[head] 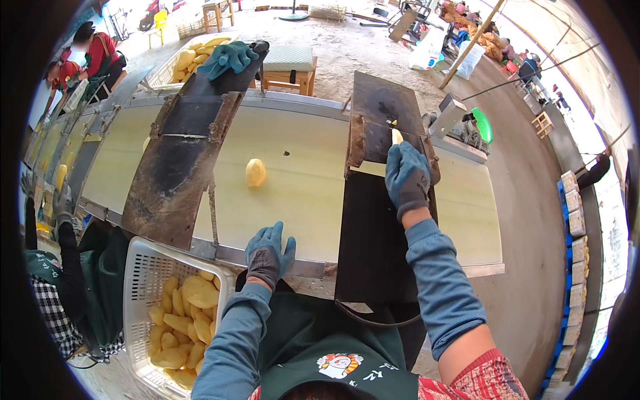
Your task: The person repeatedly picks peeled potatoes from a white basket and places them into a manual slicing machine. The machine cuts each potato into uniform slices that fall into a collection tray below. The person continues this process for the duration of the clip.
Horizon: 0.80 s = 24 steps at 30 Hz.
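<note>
My gloved left hand (270,252) rests at the near edge of the pale conveyor belt (300,200), fingers spread, with nothing in it. A single peeled yellow tuber or fruit (255,173) lies on the belt beyond that hand. On the right, my gloved right hand (408,172) is over a dark board (382,100) that spans the belt. Its fingers are closed around a pale yellow elongated piece (396,136), whose far end sticks out. Small scraps (392,122) lie on the board just past it.
A white plastic crate (131,300) of peeled yellow pieces stands at near left. Another dark board (165,180) crosses the belt, with blue-green gloves (230,59) at its far end. A co-worker's gloved hand (63,205) is at far left. A padded stool (287,58) stands beyond the belt.
</note>
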Tool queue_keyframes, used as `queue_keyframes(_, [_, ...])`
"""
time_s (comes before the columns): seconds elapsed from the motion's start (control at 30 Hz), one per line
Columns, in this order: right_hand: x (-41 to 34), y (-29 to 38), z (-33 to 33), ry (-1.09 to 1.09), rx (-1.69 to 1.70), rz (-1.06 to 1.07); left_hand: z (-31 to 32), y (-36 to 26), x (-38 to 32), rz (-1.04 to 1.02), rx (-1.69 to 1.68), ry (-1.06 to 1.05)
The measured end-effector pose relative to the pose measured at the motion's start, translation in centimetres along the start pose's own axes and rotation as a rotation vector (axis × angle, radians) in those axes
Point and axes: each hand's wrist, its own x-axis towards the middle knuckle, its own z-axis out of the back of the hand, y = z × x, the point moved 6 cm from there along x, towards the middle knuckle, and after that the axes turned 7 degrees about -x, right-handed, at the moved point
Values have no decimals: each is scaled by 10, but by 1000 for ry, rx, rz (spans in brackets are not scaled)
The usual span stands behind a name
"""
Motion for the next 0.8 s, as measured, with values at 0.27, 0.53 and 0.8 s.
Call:
queue_keyframes(0.27, [56,-73,-78,256,14,-104,3,-7,9,-9,-68,-18])
queue_keyframes(0.53, [-34,-16,-16,275,118,128,4,3,-5,-75,-130,-191])
queue_keyframes(0.8, [-106,138,31,512,990,-396,49,13,-57,-187,-557,-446])
